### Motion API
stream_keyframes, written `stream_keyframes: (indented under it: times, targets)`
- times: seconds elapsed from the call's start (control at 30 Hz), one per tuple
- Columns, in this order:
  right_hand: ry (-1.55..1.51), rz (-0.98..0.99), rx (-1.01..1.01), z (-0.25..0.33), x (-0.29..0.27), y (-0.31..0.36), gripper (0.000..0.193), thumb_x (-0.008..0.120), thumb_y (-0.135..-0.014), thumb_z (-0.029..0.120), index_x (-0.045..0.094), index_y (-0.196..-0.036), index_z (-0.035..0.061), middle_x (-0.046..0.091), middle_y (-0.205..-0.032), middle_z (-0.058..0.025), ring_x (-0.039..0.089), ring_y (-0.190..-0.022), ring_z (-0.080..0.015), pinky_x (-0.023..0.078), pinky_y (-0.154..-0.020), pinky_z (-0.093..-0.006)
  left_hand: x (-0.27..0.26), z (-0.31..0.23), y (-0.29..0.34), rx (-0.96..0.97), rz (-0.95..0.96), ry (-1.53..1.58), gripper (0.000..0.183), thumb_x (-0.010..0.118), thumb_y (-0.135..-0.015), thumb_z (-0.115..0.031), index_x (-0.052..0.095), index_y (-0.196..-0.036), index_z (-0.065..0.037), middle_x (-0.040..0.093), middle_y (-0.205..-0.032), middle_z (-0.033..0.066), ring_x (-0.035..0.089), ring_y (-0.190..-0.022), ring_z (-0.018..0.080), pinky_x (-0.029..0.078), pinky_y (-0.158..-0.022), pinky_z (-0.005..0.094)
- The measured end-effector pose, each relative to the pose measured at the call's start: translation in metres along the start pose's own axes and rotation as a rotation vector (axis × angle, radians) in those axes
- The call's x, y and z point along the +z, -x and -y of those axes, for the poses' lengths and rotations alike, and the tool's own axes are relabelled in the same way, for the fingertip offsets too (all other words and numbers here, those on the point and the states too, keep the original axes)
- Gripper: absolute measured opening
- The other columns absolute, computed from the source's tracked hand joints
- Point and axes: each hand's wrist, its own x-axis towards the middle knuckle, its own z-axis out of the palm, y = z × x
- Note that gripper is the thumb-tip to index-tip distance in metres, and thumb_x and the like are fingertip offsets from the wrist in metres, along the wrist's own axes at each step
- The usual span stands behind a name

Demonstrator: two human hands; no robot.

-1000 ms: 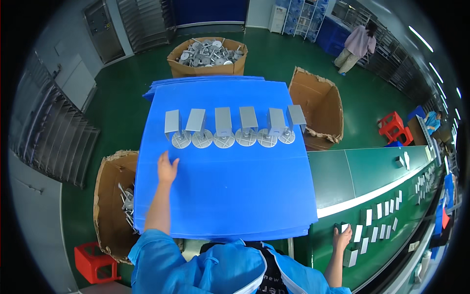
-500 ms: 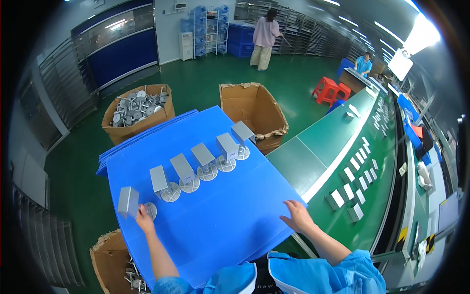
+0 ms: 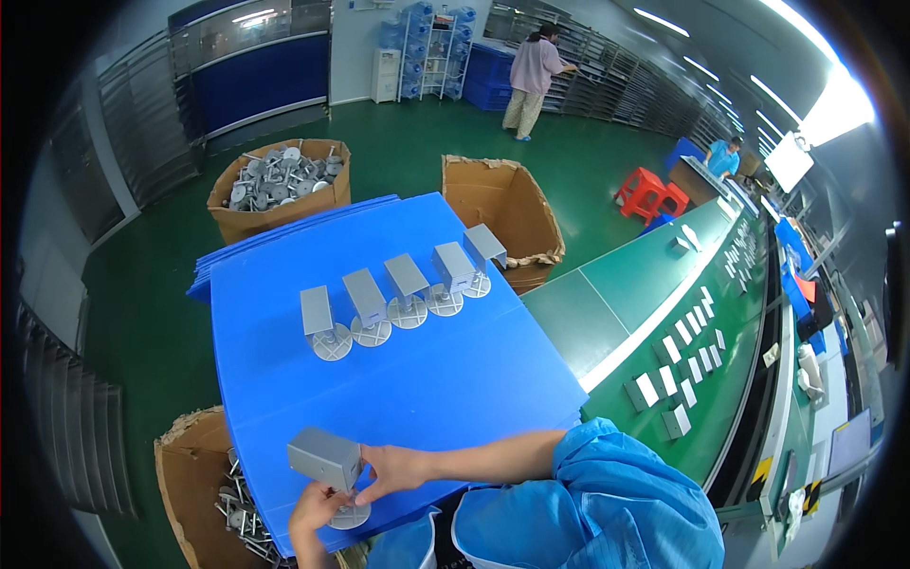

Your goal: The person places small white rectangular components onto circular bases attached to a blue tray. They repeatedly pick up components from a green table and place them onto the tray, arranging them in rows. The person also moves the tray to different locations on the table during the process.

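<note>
Close to my body, a grey box-shaped housing on a stalk with a round ribbed foot is held over the near part of the blue sheet. My left hand closes round the stalk below the housing. My right hand pinches at the housing's end, beside the stalk; its fingertips are partly hidden. Farther up, several like grey housings stand in a slanting row, each on its round foot.
Stacked blue sheets form the work surface. Cartons of round-footed stalks stand at far left and near left; another carton lies beyond. On the right, a green conveyor carries small grey boxes. Two people are farther off.
The left hand has brought the leftmost housing out of the row toward my body. My right hand, spread and apart before, has come across to it and closed on it.
</note>
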Motion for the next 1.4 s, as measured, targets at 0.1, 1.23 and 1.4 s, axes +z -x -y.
stream_keyframes:
  times: [0.1,1.23,1.4]
  targets:
    - [0.049,-0.198,-0.129,-0.011,0.001,-0.011,0.097,0.069,-0.067,0.047,0.017,-0.133,-0.0023,0.046,-0.118,-0.0238,0.052,-0.102,-0.0326,0.042,-0.086,-0.0377,-0.011,-0.007,0.014,-0.025,-0.036,-0.100,0.022,0.060,-0.078,-0.013,0.058,-0.096,0.001,0.063,-0.080,0.0089,0.060,-0.072,0.0160,0.046,-0.064,0.0278]
    - [-0.644,-1.506,0.386,-0.166,0.000,0.290,0.052,0.065,-0.075,0.032,0.047,-0.110,-0.0019,0.056,-0.100,-0.0107,0.055,-0.091,-0.0187,0.044,-0.079,-0.0325,-0.080,0.030,-0.299,0.502,-0.978,-0.057,0.029,0.061,-0.077,-0.013,0.058,-0.098,0.006,0.062,-0.093,0.0148,0.059,-0.080,0.0216,0.046,-0.070,0.0355]
    - [-0.188,-1.781,0.913,-0.264,-0.004,0.342,0.062,0.071,-0.066,0.028,0.042,-0.111,-0.0039,0.054,-0.100,-0.0187,0.053,-0.095,-0.0292,0.043,-0.081,-0.0368,-0.050,0.020,-0.271,0.539,-0.916,-0.001,0.032,0.053,-0.086,-0.021,0.056,-0.104,0.005,0.059,-0.101,0.0136,0.056,-0.090,0.0219,0.044,-0.079,0.0352]
